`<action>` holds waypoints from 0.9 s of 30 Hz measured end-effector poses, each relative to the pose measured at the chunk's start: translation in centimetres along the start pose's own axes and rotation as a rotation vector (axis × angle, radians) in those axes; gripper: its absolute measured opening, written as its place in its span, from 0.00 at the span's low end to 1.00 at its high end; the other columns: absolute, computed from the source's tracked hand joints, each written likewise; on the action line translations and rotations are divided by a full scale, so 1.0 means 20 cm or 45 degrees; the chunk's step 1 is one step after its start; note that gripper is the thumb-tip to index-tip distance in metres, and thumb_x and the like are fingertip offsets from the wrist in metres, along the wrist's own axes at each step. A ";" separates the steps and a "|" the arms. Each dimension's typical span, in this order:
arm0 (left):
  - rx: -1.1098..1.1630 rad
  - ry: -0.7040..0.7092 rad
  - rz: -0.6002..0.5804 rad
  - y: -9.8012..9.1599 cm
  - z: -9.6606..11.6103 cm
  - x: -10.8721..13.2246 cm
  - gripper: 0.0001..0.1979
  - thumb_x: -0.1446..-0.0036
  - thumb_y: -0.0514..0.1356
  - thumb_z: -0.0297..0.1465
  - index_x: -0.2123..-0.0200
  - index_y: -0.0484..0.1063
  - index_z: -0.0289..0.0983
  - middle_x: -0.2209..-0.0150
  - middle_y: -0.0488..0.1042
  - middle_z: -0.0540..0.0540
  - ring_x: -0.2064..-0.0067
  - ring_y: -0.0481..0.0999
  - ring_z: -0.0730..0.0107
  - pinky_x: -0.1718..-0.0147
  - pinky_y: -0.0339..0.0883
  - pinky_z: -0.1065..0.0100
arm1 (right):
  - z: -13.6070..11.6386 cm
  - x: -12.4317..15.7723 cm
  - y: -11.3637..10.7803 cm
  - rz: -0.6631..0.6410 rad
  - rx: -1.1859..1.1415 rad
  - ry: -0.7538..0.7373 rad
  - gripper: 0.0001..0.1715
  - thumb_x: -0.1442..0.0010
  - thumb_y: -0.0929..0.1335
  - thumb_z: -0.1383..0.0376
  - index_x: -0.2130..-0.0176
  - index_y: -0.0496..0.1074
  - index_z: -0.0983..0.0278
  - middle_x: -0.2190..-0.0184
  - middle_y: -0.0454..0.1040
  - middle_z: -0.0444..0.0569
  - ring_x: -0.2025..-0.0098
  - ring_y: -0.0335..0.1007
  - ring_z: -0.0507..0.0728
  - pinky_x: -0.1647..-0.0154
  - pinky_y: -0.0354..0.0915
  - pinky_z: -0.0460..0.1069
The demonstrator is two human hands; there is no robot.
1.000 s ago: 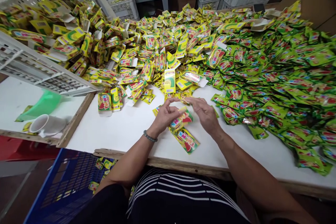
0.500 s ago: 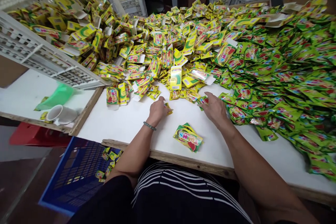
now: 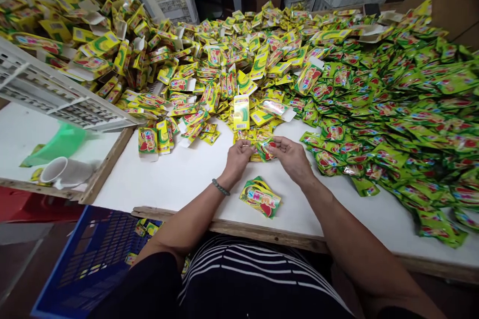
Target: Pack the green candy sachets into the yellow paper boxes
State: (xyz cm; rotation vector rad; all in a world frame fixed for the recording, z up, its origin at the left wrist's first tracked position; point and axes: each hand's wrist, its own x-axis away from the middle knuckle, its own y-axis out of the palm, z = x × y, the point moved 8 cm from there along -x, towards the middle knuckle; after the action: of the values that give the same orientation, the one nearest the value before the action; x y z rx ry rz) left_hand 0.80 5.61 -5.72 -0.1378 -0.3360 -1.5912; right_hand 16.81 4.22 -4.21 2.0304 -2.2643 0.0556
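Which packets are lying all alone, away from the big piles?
The small stack at the table's front edge, nearer the person than the left hand and right hand. Bare white surface surrounds it; the rest are heaped.

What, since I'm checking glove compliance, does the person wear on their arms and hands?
No gloves: the left hand and right hand are both bare, and both forearms are uncovered, with no sleeves reaching them. The only item worn is a dark beaded bracelet around the left wrist. No rings or watch can be made out.
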 end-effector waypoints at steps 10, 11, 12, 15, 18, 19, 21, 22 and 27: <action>-0.048 0.079 -0.141 0.03 0.05 0.03 0.19 0.57 0.69 0.42 0.70 0.69 0.35 0.83 0.62 0.56 0.80 0.58 0.81 0.78 0.50 0.73 | -0.08 0.03 0.00 -0.114 0.283 -0.125 0.17 0.53 0.74 0.58 0.63 0.76 0.63 0.65 0.79 0.49 0.61 0.74 0.59 0.55 0.70 0.55; -0.017 0.076 -0.176 0.05 0.06 0.03 0.19 0.58 0.69 0.42 0.70 0.69 0.35 0.81 0.65 0.55 0.79 0.60 0.80 0.77 0.52 0.73 | -0.08 0.03 0.01 -0.121 0.316 -0.144 0.17 0.54 0.74 0.58 0.64 0.76 0.63 0.67 0.78 0.48 0.63 0.74 0.58 0.57 0.70 0.55; 0.014 0.071 -0.213 0.06 0.06 0.04 0.20 0.59 0.70 0.42 0.70 0.69 0.34 0.80 0.67 0.54 0.78 0.63 0.80 0.76 0.54 0.73 | -0.08 0.03 0.01 -0.116 0.335 -0.164 0.17 0.54 0.74 0.57 0.64 0.76 0.62 0.68 0.77 0.47 0.64 0.73 0.57 0.59 0.70 0.54; 0.060 0.054 -0.271 0.08 0.07 0.05 0.22 0.66 0.74 0.38 0.71 0.68 0.34 0.78 0.69 0.53 0.75 0.67 0.78 0.73 0.58 0.73 | -0.07 0.01 -0.01 -0.037 0.337 -0.193 0.22 0.56 0.75 0.57 0.61 0.73 0.62 0.71 0.75 0.45 0.67 0.71 0.56 0.62 0.70 0.52; 0.113 0.037 -0.171 0.05 0.07 0.05 0.23 0.68 0.75 0.37 0.72 0.67 0.34 0.81 0.66 0.57 0.78 0.63 0.81 0.76 0.55 0.74 | -0.06 0.01 -0.02 0.036 0.229 -0.185 0.28 0.55 0.75 0.55 0.56 0.70 0.62 0.66 0.76 0.48 0.64 0.72 0.56 0.61 0.71 0.53; 0.144 0.038 -0.125 0.03 0.07 0.05 0.24 0.68 0.74 0.37 0.72 0.66 0.35 0.82 0.64 0.58 0.79 0.62 0.82 0.76 0.54 0.75 | -0.05 0.01 -0.02 0.048 0.181 -0.179 0.31 0.55 0.75 0.54 0.54 0.69 0.61 0.62 0.76 0.49 0.62 0.72 0.56 0.60 0.71 0.53; 0.187 0.053 -0.063 0.01 0.09 0.06 0.24 0.68 0.74 0.38 0.72 0.66 0.35 0.83 0.61 0.59 0.80 0.59 0.83 0.77 0.53 0.75 | -0.04 0.02 0.01 0.001 0.116 -0.128 0.36 0.55 0.75 0.53 0.50 0.67 0.61 0.58 0.76 0.51 0.61 0.73 0.57 0.61 0.72 0.53; 0.186 0.059 -0.062 0.01 0.10 0.06 0.24 0.68 0.74 0.38 0.72 0.65 0.35 0.83 0.61 0.59 0.80 0.60 0.83 0.77 0.53 0.75 | -0.02 0.02 0.04 -0.055 0.104 -0.081 0.36 0.56 0.75 0.52 0.50 0.67 0.61 0.58 0.77 0.51 0.62 0.74 0.57 0.62 0.73 0.53; -0.239 0.074 -0.105 0.00 0.26 -0.01 0.24 0.62 0.71 0.45 0.68 0.69 0.35 0.75 0.72 0.49 0.72 0.72 0.70 0.70 0.63 0.69 | -0.01 0.03 0.02 -0.017 0.064 -0.003 0.25 0.54 0.73 0.51 0.61 0.69 0.62 0.69 0.78 0.49 0.69 0.75 0.58 0.70 0.72 0.52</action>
State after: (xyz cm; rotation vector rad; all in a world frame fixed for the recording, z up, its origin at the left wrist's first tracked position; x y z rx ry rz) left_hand 0.18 7.38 -0.84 -0.2240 -0.1477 -1.7037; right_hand 16.46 3.70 -3.85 2.0712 -2.2731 0.1102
